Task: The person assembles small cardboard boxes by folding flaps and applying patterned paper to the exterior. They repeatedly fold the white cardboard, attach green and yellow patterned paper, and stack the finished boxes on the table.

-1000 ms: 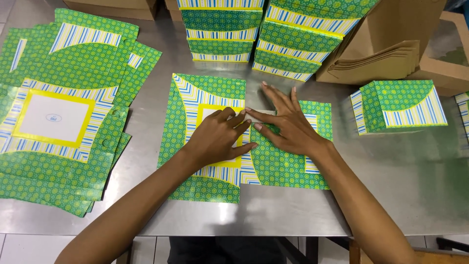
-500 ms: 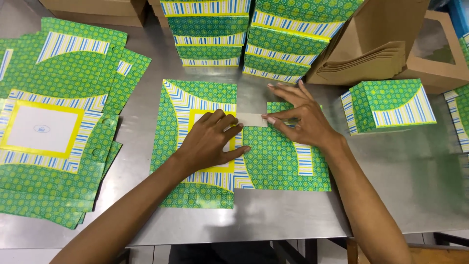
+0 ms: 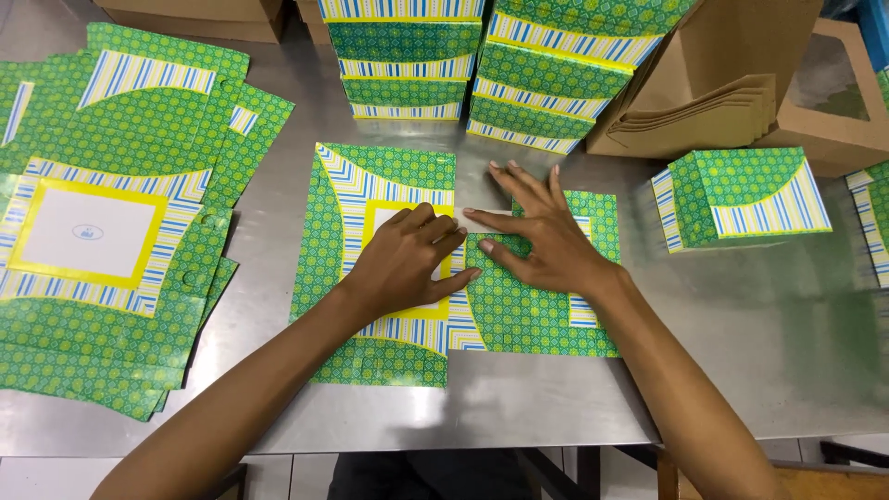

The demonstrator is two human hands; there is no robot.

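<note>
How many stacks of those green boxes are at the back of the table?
2 stacks: one behind the left hand, one behind the right hand. More may lie beyond the frame.

Both forearms reach in from below. The left hand [image 3: 407, 264] lies palm down with fingers curled loosely together. Just right of it, the right hand [image 3: 537, 236] presses flat, fingers spread forward, thumb pointing toward the left hand.

Your scratched steel table [image 3: 759, 370] carries a flat green patterned cardboard box blank [image 3: 389, 278] at centre, a fanned pile of matching blanks [image 3: 120, 231] at left, folded green boxes [image 3: 741, 199] and brown cardboard cartons [image 3: 704, 83] beyond.
</note>
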